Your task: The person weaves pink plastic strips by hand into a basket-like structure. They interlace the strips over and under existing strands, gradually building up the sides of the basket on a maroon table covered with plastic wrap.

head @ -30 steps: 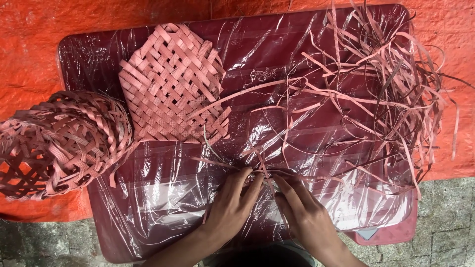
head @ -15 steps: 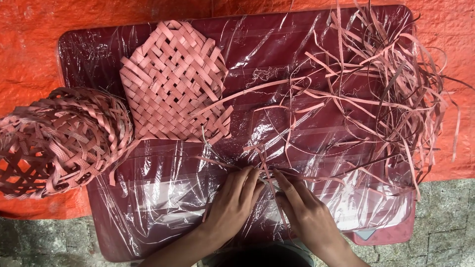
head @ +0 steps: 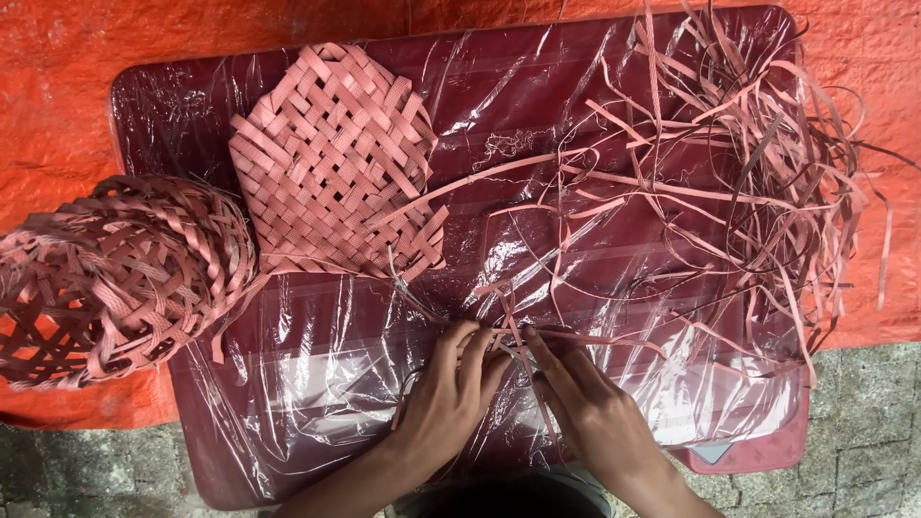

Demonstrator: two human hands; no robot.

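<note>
Left hand and right hand: each grip pinched shut on crossed pink strips, flat on the plastic-covered tabletop. Beyond the grip, to its left: flat woven mat. Beyond, to its right: loose strip pile.

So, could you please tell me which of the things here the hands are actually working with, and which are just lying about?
In hand:
- left hand and right hand, fingertips on a few crossed pink strips
- loose strip pile, which those strips trail toward

Lying about:
- flat woven mat
- woven baskets at the table's left edge
- plastic-covered table
- orange tarp
</note>
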